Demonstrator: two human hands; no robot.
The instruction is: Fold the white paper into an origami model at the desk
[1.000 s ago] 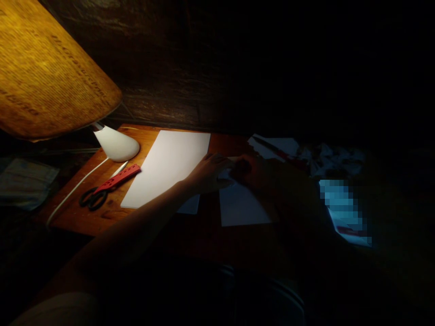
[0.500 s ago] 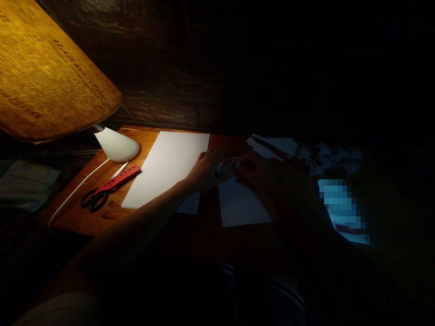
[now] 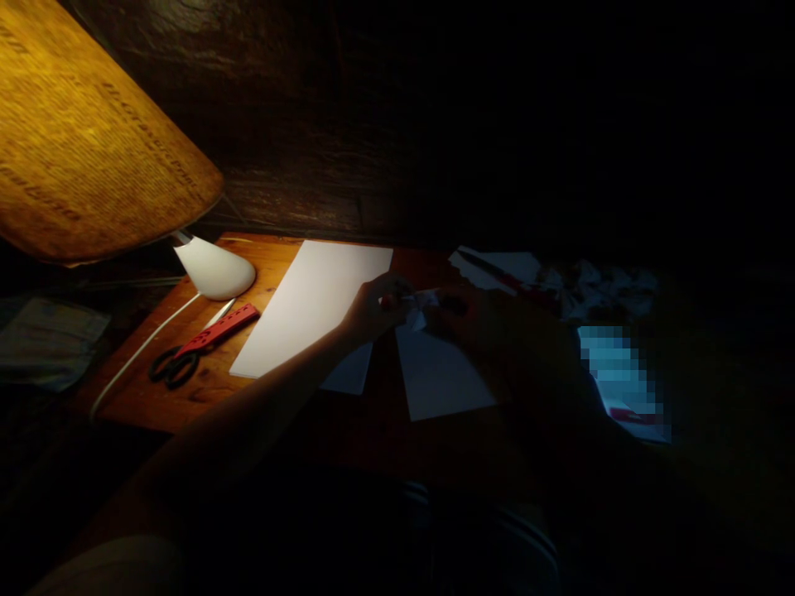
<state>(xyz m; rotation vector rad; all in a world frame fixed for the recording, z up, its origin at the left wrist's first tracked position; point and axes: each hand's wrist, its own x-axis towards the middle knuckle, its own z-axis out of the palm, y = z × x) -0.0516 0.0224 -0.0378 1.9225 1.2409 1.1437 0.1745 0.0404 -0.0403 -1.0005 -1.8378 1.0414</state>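
Observation:
A small piece of folded white paper (image 3: 421, 312) is held up between my two hands over the table. My left hand (image 3: 377, 302) has its fingers closed on the left side of the paper. From the right, my right hand (image 3: 463, 308) pinches the other side, mostly lost in shadow. Beneath them lies a white sheet (image 3: 435, 372), partly covered by my right hand and forearm. A stack of white paper (image 3: 314, 306) sits under and behind my left forearm. Exact folds in the held paper are too dark to make out.
At the left stand a lamp base (image 3: 217, 269) and its large yellow shade (image 3: 93, 141). Scissors (image 3: 177, 364) lie by a red perforated strip (image 3: 217, 329). A knife (image 3: 488, 269), several folded white paper pieces (image 3: 596, 285) and a lit, pixelated screen (image 3: 621, 372) are at the right.
The folded paper has turned between my hands and now shows pointed flaps. My left hand's fingers have shifted their hold. The view has moved slightly.

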